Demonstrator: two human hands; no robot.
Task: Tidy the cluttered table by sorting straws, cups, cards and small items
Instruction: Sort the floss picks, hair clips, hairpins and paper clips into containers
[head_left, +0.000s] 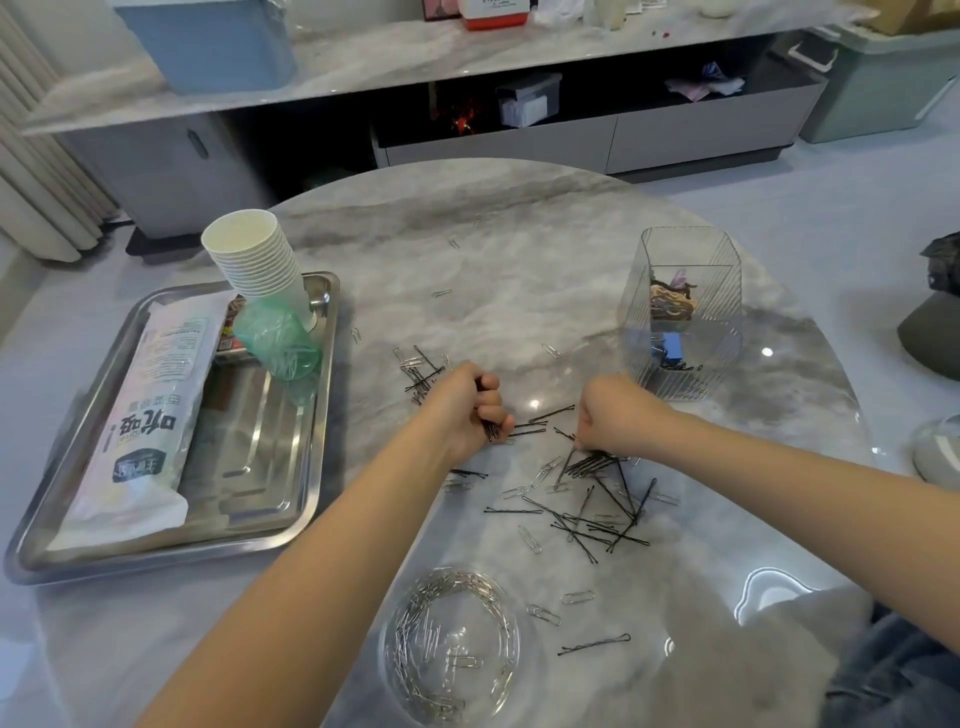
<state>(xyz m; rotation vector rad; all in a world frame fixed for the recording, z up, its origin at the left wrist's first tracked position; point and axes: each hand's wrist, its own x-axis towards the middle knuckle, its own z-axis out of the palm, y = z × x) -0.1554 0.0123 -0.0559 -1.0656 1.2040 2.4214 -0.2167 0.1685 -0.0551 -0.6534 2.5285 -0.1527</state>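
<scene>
On the marble table (519, 249) the hairpins (597, 514) are being gathered, loose among paper clips (545, 473). Left hand (462, 410) holds a small bundle in a fist; right hand (618, 415), knuckles up, pinches more against the table. Next, I think, they go into the clear bin (680, 312).

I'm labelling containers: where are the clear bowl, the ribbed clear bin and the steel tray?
clear bowl (511, 631): head view, right rim.
ribbed clear bin (722, 374): head view, front wall.
steel tray (249, 452): head view, bare floor.
</scene>
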